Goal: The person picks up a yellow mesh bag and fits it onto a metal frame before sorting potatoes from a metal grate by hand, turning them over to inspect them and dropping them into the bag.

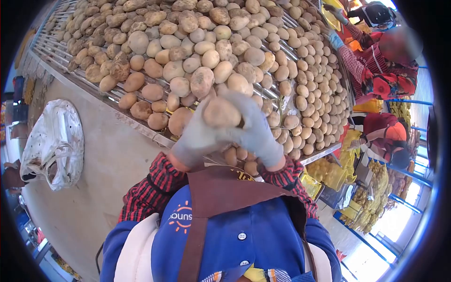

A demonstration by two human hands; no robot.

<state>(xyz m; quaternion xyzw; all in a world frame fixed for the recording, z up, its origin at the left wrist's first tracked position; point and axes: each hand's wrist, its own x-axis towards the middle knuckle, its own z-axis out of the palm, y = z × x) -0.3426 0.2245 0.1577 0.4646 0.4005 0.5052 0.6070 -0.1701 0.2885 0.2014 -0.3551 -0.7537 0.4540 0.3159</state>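
Observation:
Both of my hands wear pale grey gloves and meet in front of my chest, at the near edge of a potato-covered roller table. Between them is a large tan potato. My left hand wraps its left side and my right hand its right side; motion blurs the gloves a little. Just beyond my fingers lies a dirt-streaked potato among many loose ones. A few more potatoes show below my hands, near the table edge.
The metal frame of the roller table runs along its near side. A crumpled white sack lies on the concrete floor at left. At right, one gloved person reaches towards the table; another bends near yellow mesh bags.

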